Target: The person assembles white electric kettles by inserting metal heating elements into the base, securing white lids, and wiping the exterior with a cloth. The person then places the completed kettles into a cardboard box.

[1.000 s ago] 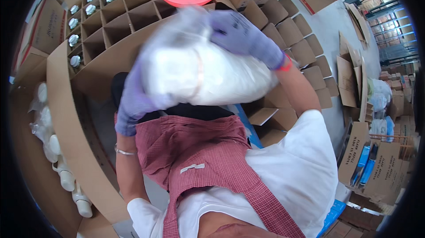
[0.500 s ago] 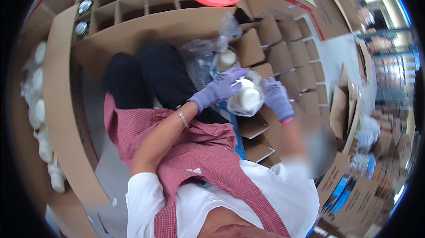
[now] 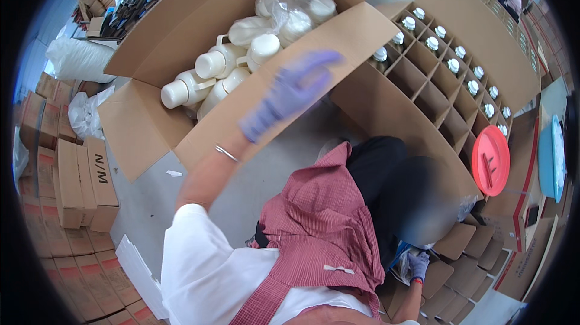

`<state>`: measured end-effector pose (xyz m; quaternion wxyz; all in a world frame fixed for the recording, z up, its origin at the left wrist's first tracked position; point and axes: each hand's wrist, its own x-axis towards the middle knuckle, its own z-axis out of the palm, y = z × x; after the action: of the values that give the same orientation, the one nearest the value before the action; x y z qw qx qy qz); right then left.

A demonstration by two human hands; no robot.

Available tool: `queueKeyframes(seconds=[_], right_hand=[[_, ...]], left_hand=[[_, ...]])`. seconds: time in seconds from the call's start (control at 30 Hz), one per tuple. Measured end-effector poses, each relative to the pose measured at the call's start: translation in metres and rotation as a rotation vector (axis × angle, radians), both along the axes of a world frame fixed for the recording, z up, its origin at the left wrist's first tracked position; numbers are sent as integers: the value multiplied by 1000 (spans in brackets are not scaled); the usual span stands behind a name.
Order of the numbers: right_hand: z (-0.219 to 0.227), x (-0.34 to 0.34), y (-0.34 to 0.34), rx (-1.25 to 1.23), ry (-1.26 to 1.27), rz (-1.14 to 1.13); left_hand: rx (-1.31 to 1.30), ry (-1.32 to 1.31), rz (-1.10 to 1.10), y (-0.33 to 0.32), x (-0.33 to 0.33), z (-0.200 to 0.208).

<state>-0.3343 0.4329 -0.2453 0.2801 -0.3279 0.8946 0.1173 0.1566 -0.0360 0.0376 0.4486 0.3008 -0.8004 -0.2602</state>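
Left hand (image 3: 302, 82), fingers apart, hovers at twelve o'clock; white flasks (image 3: 212, 64) lie boxed at eleven, seemingly for reach. Right hand (image 3: 418, 263), four o'clock: grip unclear.

I am holding the left arm (image 3: 204, 183) outstretched, its elbow slightly bent and its forearm slanting up and rightward. The left hand (image 3: 296, 88), lilac-gloved and opened out, is hovering in front of the near flap edge of the carton (image 3: 362, 32), its blurred fingers (image 3: 326, 58) pointing toward that edge's right end; I am not managing to tell any contact. My right forearm (image 3: 409, 307) is rising from the lower right. The right hand (image 3: 418, 264) is sitting low, its grip showing unclearly. 1 silver bangle (image 3: 228, 154) and 1 red band (image 3: 417, 281) are ringing the wrists.
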Motion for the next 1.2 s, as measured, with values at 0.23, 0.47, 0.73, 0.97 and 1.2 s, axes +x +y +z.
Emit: queueKeyframes(seconds=[0.23, 0.47, 0.73, 0.97, 1.2], right_hand=[[-11, -16, -14, -11, -45, 165], [129, 1, -107, -228, 79, 229], [209, 110, -233, -1003, 52, 466], [241, 325, -291, -971, -2022, -274], [251, 258, -255, -1593, -85, 216]], left_hand=[[262, -538, 1017, -198, 236, -56], [279, -810, 799, -264, 292, -138], [128, -325, 1003, -137, 215, -1], [486, 827, 458, 53, 31, 19], [973, 907, -45, 128, -125, -41]])
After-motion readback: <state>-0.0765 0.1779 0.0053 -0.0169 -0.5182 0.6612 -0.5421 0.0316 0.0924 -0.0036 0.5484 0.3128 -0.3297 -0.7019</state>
